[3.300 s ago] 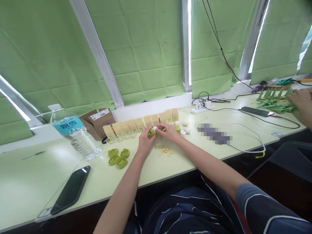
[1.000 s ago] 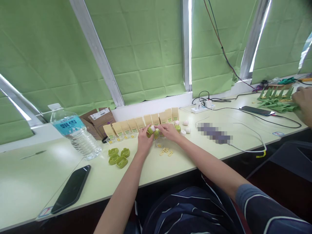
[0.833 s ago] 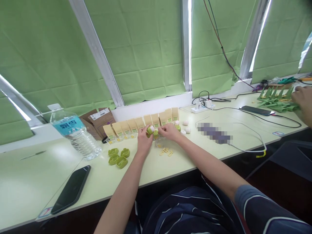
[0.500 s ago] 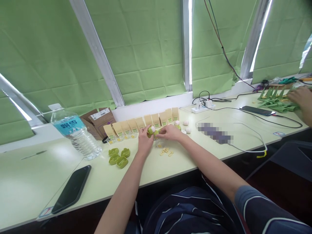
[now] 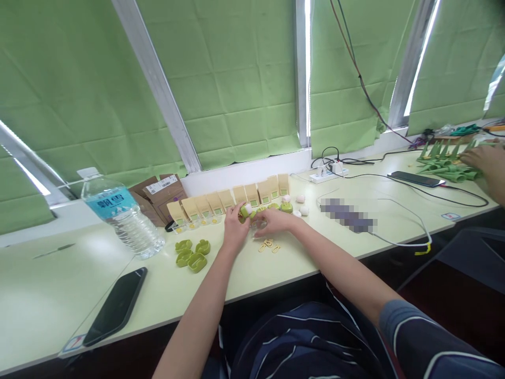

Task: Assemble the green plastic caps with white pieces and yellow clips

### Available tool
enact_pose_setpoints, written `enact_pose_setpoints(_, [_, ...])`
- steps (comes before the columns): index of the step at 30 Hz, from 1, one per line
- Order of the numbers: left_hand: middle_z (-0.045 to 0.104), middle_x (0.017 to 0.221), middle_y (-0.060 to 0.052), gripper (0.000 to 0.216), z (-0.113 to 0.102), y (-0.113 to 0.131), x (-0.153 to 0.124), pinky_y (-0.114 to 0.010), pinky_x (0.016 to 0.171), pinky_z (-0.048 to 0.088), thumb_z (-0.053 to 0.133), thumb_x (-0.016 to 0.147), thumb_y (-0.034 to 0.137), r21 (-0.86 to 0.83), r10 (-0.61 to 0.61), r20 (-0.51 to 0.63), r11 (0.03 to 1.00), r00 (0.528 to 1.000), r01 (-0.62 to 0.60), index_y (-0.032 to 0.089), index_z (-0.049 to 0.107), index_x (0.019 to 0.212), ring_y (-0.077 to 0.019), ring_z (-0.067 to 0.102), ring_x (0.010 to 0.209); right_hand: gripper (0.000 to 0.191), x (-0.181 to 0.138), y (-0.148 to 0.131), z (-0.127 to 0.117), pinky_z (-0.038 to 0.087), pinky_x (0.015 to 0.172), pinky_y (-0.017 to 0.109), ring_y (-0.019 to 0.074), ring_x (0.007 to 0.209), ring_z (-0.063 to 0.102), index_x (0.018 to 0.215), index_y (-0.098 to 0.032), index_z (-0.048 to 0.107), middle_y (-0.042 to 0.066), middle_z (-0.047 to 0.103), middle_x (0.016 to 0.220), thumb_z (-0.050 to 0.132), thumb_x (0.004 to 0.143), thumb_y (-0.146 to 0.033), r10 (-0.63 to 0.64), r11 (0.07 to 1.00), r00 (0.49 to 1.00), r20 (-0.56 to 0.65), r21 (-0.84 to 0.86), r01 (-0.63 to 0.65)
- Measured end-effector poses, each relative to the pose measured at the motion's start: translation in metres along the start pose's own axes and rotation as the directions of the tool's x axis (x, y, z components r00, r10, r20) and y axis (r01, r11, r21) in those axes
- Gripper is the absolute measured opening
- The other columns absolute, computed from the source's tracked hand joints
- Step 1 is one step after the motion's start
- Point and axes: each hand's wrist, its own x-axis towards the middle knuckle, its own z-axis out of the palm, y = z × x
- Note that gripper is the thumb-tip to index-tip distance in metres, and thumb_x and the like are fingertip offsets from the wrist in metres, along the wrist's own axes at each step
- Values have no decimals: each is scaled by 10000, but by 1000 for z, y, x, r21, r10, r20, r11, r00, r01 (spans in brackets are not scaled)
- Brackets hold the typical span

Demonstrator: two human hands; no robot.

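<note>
My left hand (image 5: pixel 235 227) is closed on a small green piece with a pale pink-white top (image 5: pixel 246 210). Close by, my right hand (image 5: pixel 276 221) curls its fingers around a small clear plastic container (image 5: pixel 258 225); the fingers partly hide it. Several thin yellow loop-shaped pieces (image 5: pixel 269 245) lie on the table just in front of that hand. Behind it sit rounded green pieces (image 5: pixel 286 207) and pale pink-white balls (image 5: pixel 303 210). To the left of my left hand, several hollow green pieces (image 5: pixel 193 254) are grouped together.
A row of beige cards with clear boxes (image 5: pixel 226 200) lines the wall side of the table (image 5: pixel 244 284). At left are a water bottle (image 5: pixel 126 221), a cardboard box (image 5: pixel 165 195) and a phone (image 5: pixel 116 305). A co-worker's hand (image 5: pixel 487 163) works by green cones at far right.
My right hand has shifted slightly left and down, and its fingers now surround the clear container. My left hand stays nearly still with the green piece.
</note>
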Motion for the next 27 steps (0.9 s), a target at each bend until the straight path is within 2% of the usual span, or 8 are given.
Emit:
enact_pose_setpoints(5, [582,1109,-84,499,-1,3,-1,-351,918,514,645,768,108,-36,38,46,999,998,-36,225,629,1253,-192,608,976,412,0,-2,0,475,698,260,201,843,688,1067,-211,717,35,757,969,811,699,-371,8,999,999,-51,43,-5])
enact_pose_setpoints(10, [596,1112,-80,477,-2,6,-2,-340,892,521,656,780,133,-54,55,30,997,998,-53,230,625,1246,-184,608,959,418,0,-7,-2,453,689,259,194,814,678,1072,-206,702,28,751,920,809,698,-359,3,1000,994,-109,1,-3])
enact_pose_setpoints(14, [601,1154,-84,481,-2,6,-2,-329,891,521,669,782,142,-78,74,10,994,997,-73,227,613,1252,-184,602,988,514,1,-7,-1,456,704,263,200,820,680,1144,-204,659,38,747,931,827,687,-369,3,1000,991,-132,2,-3])
enact_pose_setpoints(18, [620,1134,-74,484,-1,6,-3,-326,874,518,681,781,153,-91,116,40,989,992,-112,233,611,1253,-185,598,986,615,1,-6,-1,464,703,261,200,826,682,1220,-201,603,52,738,970,837,682,-387,15,1000,989,-150,27,-11])
enact_pose_setpoints(27, [635,1077,-60,497,-2,5,-1,-320,834,516,668,754,94,-93,145,38,986,989,-141,237,627,1228,-177,589,921,744,1,-7,-2,473,718,273,176,790,673,1374,-278,517,31,719,1048,823,701,-365,-40,999,967,-250,9,44])
